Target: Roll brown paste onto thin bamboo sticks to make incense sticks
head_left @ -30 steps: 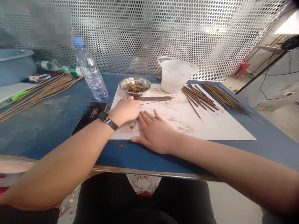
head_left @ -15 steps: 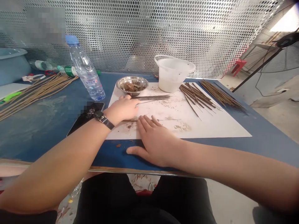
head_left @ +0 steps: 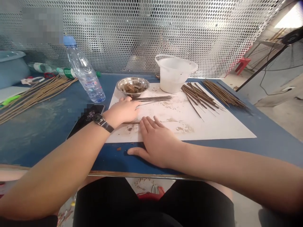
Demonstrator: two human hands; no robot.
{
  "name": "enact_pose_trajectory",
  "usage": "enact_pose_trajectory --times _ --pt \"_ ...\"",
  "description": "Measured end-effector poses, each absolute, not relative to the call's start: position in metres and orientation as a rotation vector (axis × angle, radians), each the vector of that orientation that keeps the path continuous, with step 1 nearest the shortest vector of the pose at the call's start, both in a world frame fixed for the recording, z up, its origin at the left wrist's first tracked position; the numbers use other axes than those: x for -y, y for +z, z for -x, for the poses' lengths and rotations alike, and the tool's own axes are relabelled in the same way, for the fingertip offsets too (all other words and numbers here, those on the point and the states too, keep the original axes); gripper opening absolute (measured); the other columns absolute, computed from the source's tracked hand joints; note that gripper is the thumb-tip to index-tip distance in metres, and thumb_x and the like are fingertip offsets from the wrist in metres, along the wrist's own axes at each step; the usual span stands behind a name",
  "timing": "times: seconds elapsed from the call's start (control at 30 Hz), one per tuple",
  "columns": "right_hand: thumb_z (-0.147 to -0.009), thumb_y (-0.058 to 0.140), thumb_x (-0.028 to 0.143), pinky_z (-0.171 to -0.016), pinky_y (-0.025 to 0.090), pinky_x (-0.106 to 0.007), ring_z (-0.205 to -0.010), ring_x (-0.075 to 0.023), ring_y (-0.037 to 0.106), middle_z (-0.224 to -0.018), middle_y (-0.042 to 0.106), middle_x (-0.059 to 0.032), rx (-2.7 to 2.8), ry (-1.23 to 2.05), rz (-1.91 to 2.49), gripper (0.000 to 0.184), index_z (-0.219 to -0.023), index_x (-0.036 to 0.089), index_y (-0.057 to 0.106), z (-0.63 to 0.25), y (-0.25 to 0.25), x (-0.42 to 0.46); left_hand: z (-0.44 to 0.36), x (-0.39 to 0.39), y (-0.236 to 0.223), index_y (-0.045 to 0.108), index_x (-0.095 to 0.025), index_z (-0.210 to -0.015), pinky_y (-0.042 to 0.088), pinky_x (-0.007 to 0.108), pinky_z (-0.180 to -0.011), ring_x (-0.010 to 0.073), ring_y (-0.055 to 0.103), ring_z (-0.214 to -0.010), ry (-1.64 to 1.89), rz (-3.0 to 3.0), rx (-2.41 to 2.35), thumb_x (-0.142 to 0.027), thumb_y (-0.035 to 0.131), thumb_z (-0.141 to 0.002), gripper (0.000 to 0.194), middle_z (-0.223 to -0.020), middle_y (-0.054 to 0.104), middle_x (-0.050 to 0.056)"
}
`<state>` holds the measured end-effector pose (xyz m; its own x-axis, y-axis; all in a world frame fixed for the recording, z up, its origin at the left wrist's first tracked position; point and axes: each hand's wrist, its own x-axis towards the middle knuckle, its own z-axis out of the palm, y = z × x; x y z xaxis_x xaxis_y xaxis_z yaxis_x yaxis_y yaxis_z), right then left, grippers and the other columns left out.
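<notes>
My left hand (head_left: 121, 112) rests on a white paper sheet (head_left: 208, 127), its fingertips beside a thin bundle of dark sticks (head_left: 153, 99). A fine stick pokes out past those fingers. My right hand (head_left: 153, 142) lies flat across the sheet's near edge with fingers apart, and its thumb sits on the blue table (head_left: 47, 138). A brown-coated stick (head_left: 132, 122) lies partly hidden beneath both hands. Behind them stand a steel bowl (head_left: 142, 82) of brown lumps and a white plastic tub (head_left: 174, 74). Dark sticks (head_left: 199, 99) fan out on the right.
A water bottle (head_left: 84, 72) and a phone (head_left: 87, 119) stand left of the sheet. Long pale sticks (head_left: 40, 96) lie at the left, a blue basin (head_left: 9, 69) behind them. A perforated metal screen (head_left: 151, 37) closes the table's far side.
My right hand has slid toward me, its thumb now lower on the blue table. My left hand has barely moved. The whole scene has drifted slightly left in view.
</notes>
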<state>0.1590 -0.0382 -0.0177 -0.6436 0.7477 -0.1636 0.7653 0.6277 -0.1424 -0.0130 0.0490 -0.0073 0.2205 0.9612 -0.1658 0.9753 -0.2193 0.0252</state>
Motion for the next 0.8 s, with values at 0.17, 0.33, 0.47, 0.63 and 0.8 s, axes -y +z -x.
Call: enact_pose_trajectory --times 0.17,0.33,0.47,0.63,0.8 --pt "-0.107 0.023 0.078 -0.139 0.011 -0.06 -0.169 -0.0446 0.016 -0.177 0.019 -0.0332 -2.755 -0.25 -1.339 0.11 -0.17 -0.012 0.021 -0.157 -0.018 0.023 0.014 -0.05 -0.008 0.049 -0.031 -0.166 0.045 0.053 -0.116 0.0424 0.047 -0.15 -0.17 -2.355 -1.891 -0.044 0.033 -0.11 0.06 -0.169 0.044 0.017" --pt "-0.103 0.027 0.084 -0.139 0.016 -0.06 -0.168 -0.0455 0.016 -0.177 0.018 -0.0328 -2.804 -0.349 -1.248 0.116 -0.17 -0.011 0.024 -0.168 -0.02 0.04 0.012 -0.049 -0.008 0.045 -0.03 -0.17 0.041 0.052 -0.121 0.0428 0.048 -0.15 -0.181 -2.366 -1.881 -0.048 0.035 -0.11 0.063 -0.168 0.045 0.018" --pt "-0.105 0.025 0.082 -0.139 0.014 -0.06 -0.168 -0.0458 0.018 -0.176 0.022 -0.0352 -2.852 -0.317 -1.247 0.115 -0.169 -0.013 0.024 -0.171 -0.025 0.03 0.013 -0.05 -0.009 0.044 -0.032 -0.17 0.041 0.053 -0.121 0.0433 0.045 -0.153 -0.179 -2.36 -1.893 -0.049 0.036 -0.109 0.063 -0.169 0.044 0.017" --pt "-0.104 0.026 0.083 -0.139 0.015 -0.061 -0.168 -0.0461 0.018 -0.176 0.023 -0.0348 -2.873 -0.298 -1.209 0.116 -0.169 -0.013 0.025 -0.173 -0.027 0.022 0.016 -0.053 -0.011 0.046 -0.032 -0.169 0.042 0.055 -0.12 0.045 0.039 -0.158 -0.164 -2.36 -1.889 -0.052 0.034 -0.109 0.065 -0.173 0.04 0.018" --pt "-0.103 0.024 0.085 -0.139 0.014 -0.06 -0.168 -0.0452 0.018 -0.176 0.022 -0.0338 -2.866 -0.337 -1.249 0.117 -0.169 -0.011 0.028 -0.176 -0.028 0.029 0.015 -0.053 -0.008 0.043 -0.032 -0.171 0.04 0.057 -0.122 0.0447 0.037 -0.159 -0.201 -2.319 -1.898 -0.055 0.036 -0.108 0.068 -0.175 0.037 0.017"
